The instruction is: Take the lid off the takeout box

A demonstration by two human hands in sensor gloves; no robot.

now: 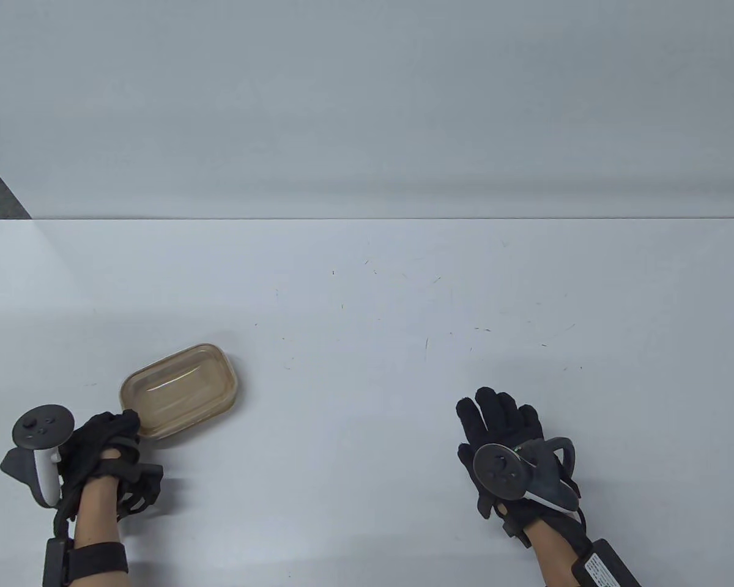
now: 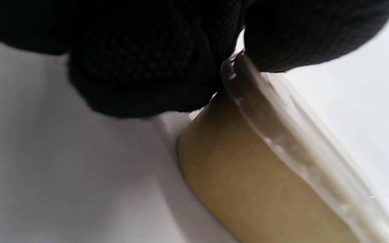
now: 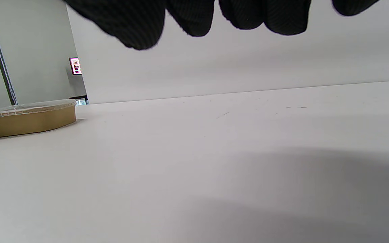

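Observation:
A brown paper takeout box (image 1: 180, 394) with a clear plastic lid (image 1: 174, 382) sits on the white table (image 1: 367, 293) at the front left. My left hand (image 1: 119, 431) is at the box's near left corner. In the left wrist view its fingers (image 2: 147, 64) pinch the lid's rim (image 2: 245, 84) above the box wall (image 2: 248, 182). My right hand (image 1: 501, 422) lies flat and empty on the table at the front right, fingers spread. The box also shows at the far left of the right wrist view (image 3: 29, 119), lid (image 3: 29, 107) on.
A grey wall panel (image 1: 367, 104) stands behind the table's far edge. Faint scratches mark the tabletop middle.

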